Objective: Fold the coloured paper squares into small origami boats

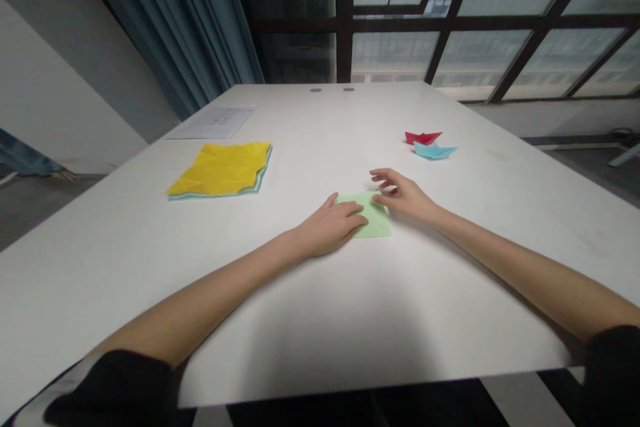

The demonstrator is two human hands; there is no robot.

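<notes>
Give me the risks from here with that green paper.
The green paper could skew: the left hand lies across it, fingers spread, while the right hand is only at its far right corner, so uneven pressure might turn it.
The red paper boat and blue paper boat sit just beyond the right hand; a careless reach that way could knock them.

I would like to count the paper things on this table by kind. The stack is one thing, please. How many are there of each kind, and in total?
Folded boats: 2 (red one, light blue one)
Paper stack: 1
Green paper: 1
White printed sheet: 1
Total: 5
</notes>
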